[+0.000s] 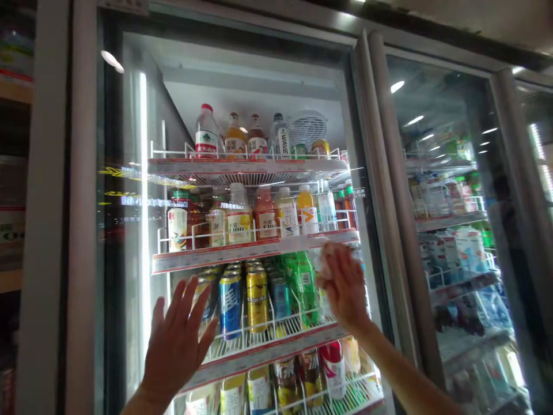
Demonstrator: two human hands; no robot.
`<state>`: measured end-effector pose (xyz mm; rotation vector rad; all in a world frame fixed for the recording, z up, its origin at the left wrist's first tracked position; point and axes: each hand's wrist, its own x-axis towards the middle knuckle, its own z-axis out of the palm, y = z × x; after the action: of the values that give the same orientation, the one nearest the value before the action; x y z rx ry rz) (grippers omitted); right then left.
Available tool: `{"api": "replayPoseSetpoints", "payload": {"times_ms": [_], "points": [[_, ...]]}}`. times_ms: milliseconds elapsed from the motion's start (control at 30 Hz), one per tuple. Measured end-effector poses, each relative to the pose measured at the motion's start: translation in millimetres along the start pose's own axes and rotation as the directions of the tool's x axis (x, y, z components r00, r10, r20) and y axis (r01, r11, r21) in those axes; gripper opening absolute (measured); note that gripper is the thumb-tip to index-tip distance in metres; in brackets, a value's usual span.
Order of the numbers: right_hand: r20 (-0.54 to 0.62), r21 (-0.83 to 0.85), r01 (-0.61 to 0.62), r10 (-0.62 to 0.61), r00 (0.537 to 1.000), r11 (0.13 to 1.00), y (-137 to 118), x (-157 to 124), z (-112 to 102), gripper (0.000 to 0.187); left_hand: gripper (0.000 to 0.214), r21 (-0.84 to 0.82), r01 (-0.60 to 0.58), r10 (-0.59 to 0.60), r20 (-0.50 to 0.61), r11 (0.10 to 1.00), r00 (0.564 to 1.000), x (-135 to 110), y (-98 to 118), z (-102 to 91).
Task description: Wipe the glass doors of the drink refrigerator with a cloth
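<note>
I stand at a glass-door drinks fridge (129, 144). My left hand (177, 340) lies open and flat on the glass, fingers spread, in front of the blue and gold cans (242, 297). My right hand (345, 288) presses against the glass higher and to the right, near the door's right edge. Its fingers are bent over a small white wad that looks like a cloth (327, 259). Green bottles (305, 285) stand on the shelf behind the glass between my two hands.
Inside, wire shelves carry bottles on the top shelf (235, 138) and second shelf (259, 216), and more bottles at the bottom (332, 369). A metal door frame (371, 173) separates this door from another glass door (453, 230) on the right. Dark shelving (12, 173) stands at left.
</note>
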<state>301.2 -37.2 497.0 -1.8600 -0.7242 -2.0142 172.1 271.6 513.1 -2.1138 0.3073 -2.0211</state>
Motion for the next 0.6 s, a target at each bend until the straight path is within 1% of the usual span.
{"api": "replayPoseSetpoints", "payload": {"times_ms": [33, 67, 100, 133, 167, 200, 233, 267, 300, 333, 367, 400, 433, 467, 500, 533, 567, 600], "points": [[-0.071, -0.040, -0.100, 0.097, 0.993, 0.994, 19.3, -2.1, -1.1, 0.059, 0.061, -0.005, -0.005, 0.005, 0.010, 1.000, 1.000, -9.7, 4.4, 0.0], [-0.140, -0.063, -0.189, 0.178, 0.974, 0.980, 32.0, -3.8, -1.5, 0.060, 0.061, -0.003, -0.009, 0.010, 0.014, 1.000, 1.000, -16.8, 7.4, 0.1], [-0.184, -0.065, -0.250, 0.234, 0.955, 0.966, 34.9, -6.0, -1.3, 0.061, 0.062, -0.001, -0.013, 0.013, 0.013, 1.000, 1.000, -21.1, 9.0, 0.3], [-0.183, -0.050, -0.273, 0.260, 0.948, 0.961, 27.0, -9.4, -0.6, 0.062, 0.062, -0.008, -0.004, 0.004, 0.016, 1.000, 1.000, -23.1, 9.6, 0.4], [-0.141, -0.021, -0.253, 0.248, 0.959, 0.967, 9.4, -14.5, 0.1, 0.063, 0.062, -0.020, 0.015, -0.015, 0.020, 1.000, 1.000, -23.4, 9.4, 0.3], [-0.065, 0.022, -0.194, 0.195, 0.979, 0.981, -14.4, -20.9, 0.5, 0.063, 0.062, -0.032, 0.029, -0.028, 0.025, 0.999, 0.999, -22.6, 8.9, 0.1], [0.035, 0.075, -0.108, 0.106, 0.994, 0.991, -39.9, -28.2, 0.3, 0.063, 0.062, -0.044, 0.050, -0.049, 0.031, 0.998, 0.998, -21.4, 8.3, -0.2], [0.119, 0.133, -0.008, -0.008, 0.993, 0.991, -62.0, -35.4, -0.5, 0.063, 0.061, -0.053, 0.074, -0.072, 0.037, 0.996, 0.997, -20.2, 7.9, -0.6], [0.172, 0.179, 0.068, -0.099, 0.980, 0.981, -76.6, -41.7, -2.0, 0.063, 0.061, -0.051, 0.077, -0.075, 0.039, 0.996, 0.996, -19.4, 7.9, -1.1], [0.190, 0.202, 0.109, -0.148, 0.971, 0.973, -81.2, -46.5, -3.9, 0.063, 0.062, -0.048, 0.072, -0.070, 0.041, 0.996, 0.997, -18.9, 8.1, -1.6], [0.175, 0.194, 0.103, -0.138, 0.975, 0.975, -75.4, -49.3, -6.0, 0.063, 0.063, -0.043, 0.065, -0.063, 0.040, 0.997, 0.997, -18.8, 8.6, -1.9], [0.130, 0.157, 0.055, -0.076, 0.989, 0.986, -61.0, -49.9, -7.9, 0.063, 0.064, -0.038, 0.056, -0.055, 0.040, 0.998, 0.998, -19.1, 9.1, -2.0], [0.068, 0.105, -0.025, 0.018, 0.998, 0.994, -42.0, -48.5, -9.3, 0.063, 0.064, -0.033, 0.050, -0.049, 0.039, 0.998, 0.998, -19.5, 9.5, -1.8], [0.003, 0.055, -0.115, 0.115, 0.993, 0.992, -23.0, -45.7, -10.1, 0.063, 0.065, -0.026, 0.048, -0.047, 0.037, 0.999, 0.998, -19.9, 9.6, -1.5], [-0.054, 0.018, -0.194, 0.195, 0.979, 0.981, -8.6, -42.3, -10.4, 0.063, 0.065, -0.016, 0.040, -0.039, 0.034, 0.999, 0.999, -20.2, 9.4, -1.0], [-0.089, 0.000, -0.250, 0.249, 0.964, 0.968, -2.5, -39.8, -10.4, 0.064, 0.067, -0.001, 0.027, -0.027, 0.031, 1.000, 0.999, -20.5, 8.7, -0.4], [-0.091, 0.003, -0.276, 0.275, 0.957, 0.961, -6.3, -39.2, -10.6, 0.064, 0.068, 0.019, 0.010, -0.010, 0.030, 1.000, 1.000, -20.6, 7.7, 0.0], [-0.053, 0.027, -0.268, 0.269, 0.962, 0.963, -19.1, -41.5, -11.2, 0.065, 0.070, 0.040, -0.011, 0.010, 0.029, 0.999, 1.000, -20.7, 6.5, 0.3]]}}
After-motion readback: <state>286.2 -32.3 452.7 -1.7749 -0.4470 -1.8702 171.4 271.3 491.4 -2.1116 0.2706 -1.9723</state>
